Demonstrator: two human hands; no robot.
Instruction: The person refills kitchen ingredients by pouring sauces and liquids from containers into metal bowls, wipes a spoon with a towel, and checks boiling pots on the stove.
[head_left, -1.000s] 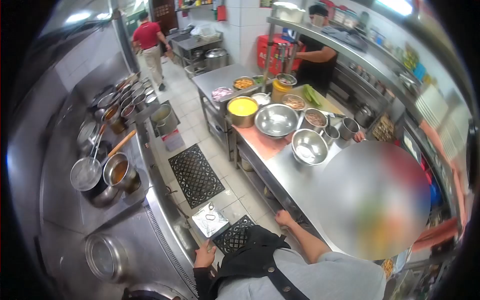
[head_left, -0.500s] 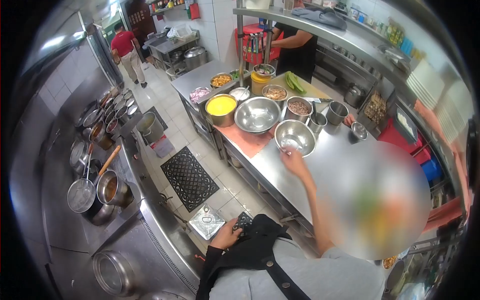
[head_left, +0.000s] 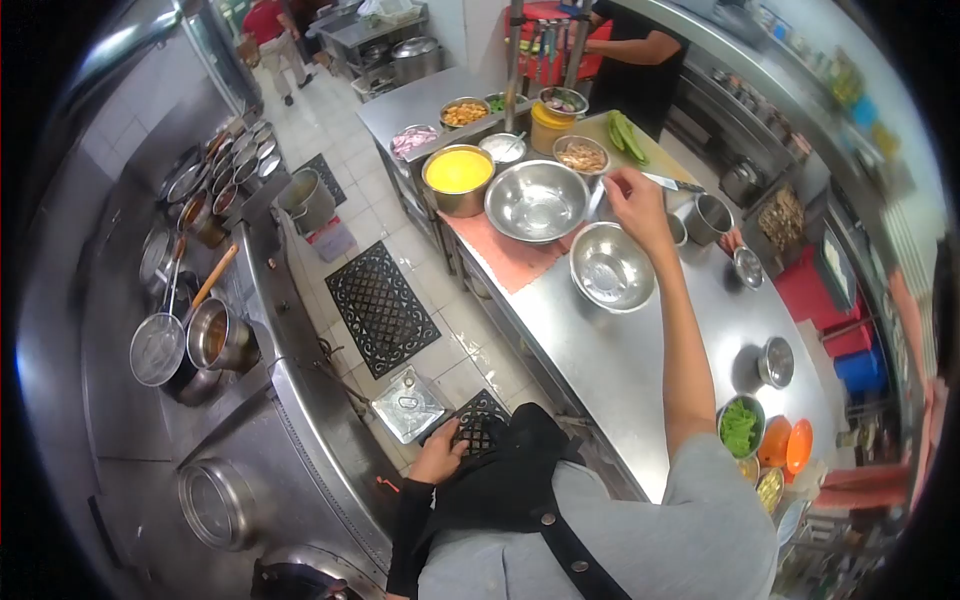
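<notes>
My right hand [head_left: 640,208] is raised above the far side of the steel counter, its fingers curled together over a container they partly hide. What they hold, if anything, I cannot make out. Just below the wrist sits a steel mixing bowl [head_left: 612,267] with a little pale material at its bottom. To its left stands a larger steel bowl [head_left: 538,203]. My left hand [head_left: 437,456] hangs low beside the black apron, with loose fingers and no object in it.
A pot of yellow liquid [head_left: 458,178], a bowl of brown strips [head_left: 581,154] and a knife [head_left: 672,183] lie around the bowls. Green leaves [head_left: 740,428] fill a bowl at right. The stove at left carries a strainer [head_left: 158,349]. A person in black [head_left: 640,60] stands across the counter.
My right hand has left the front mixing bowl and moved farther across the counter, over the containers behind it. My left hand stays low. The view has shifted slightly.
</notes>
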